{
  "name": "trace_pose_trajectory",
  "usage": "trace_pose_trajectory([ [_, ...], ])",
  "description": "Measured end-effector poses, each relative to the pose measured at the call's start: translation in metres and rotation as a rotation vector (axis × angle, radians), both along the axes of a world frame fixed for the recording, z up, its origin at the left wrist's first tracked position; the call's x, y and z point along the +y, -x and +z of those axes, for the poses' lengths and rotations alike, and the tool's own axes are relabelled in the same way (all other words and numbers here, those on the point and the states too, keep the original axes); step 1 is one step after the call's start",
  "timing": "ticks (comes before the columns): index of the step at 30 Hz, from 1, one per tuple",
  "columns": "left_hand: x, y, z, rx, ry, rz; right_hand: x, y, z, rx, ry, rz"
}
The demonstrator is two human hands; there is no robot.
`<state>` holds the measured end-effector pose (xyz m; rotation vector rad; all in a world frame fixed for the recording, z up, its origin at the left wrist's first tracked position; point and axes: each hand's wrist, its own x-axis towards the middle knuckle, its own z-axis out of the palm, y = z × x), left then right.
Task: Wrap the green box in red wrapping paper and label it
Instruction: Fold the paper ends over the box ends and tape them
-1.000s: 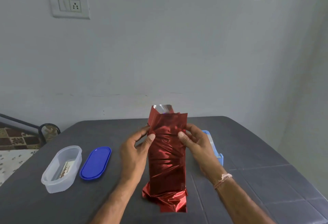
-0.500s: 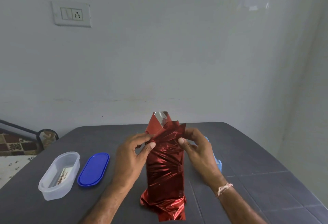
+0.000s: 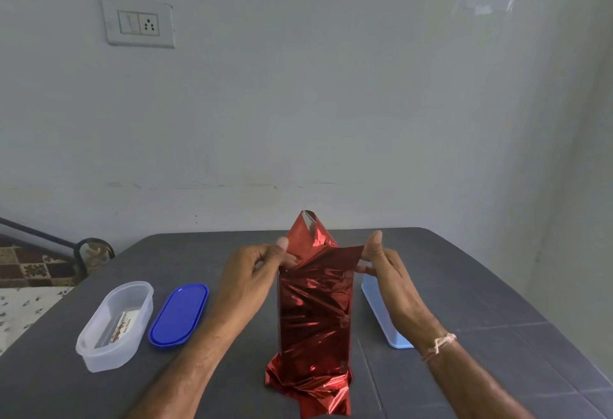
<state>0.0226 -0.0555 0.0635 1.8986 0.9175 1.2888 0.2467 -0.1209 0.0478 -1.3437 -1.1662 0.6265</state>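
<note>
A long box covered in shiny red wrapping paper (image 3: 313, 312) lies lengthwise on the dark grey table (image 3: 464, 286), its far end pointing away from me. No green of the box shows. My left hand (image 3: 252, 272) pinches the paper at the far end's left side. My right hand (image 3: 381, 262) pinches a flap of paper at the far end's right side and holds it stretched out sideways. A folded point of paper with a silver inside sticks up between them. The near end of the paper is crumpled and loose.
A clear plastic tub (image 3: 114, 325) with a printed label inside lies at the left, its blue lid (image 3: 179, 314) beside it. A light blue container (image 3: 384, 315) sits under my right wrist. Behind the table is a white wall with a socket plate (image 3: 138, 23).
My hands have moved apart at the far end. The right hand has drawn a flap of paper out to the right, and the paper top has folded into a point.
</note>
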Motion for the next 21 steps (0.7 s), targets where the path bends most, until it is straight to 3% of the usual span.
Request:
trace_pose_trajectory([
  [7,0.009,-0.002,0.011,0.130,-0.034,-0.019,-0.006,0.004,0.037,-0.117,-0.128,0.138],
  [15,0.012,-0.003,0.018,0.257,-0.028,-0.064,-0.008,0.005,0.057,-0.401,-0.061,0.321],
  [21,0.014,0.000,0.016,0.220,-0.022,-0.098,-0.014,0.003,0.047,-0.292,-0.149,0.282],
])
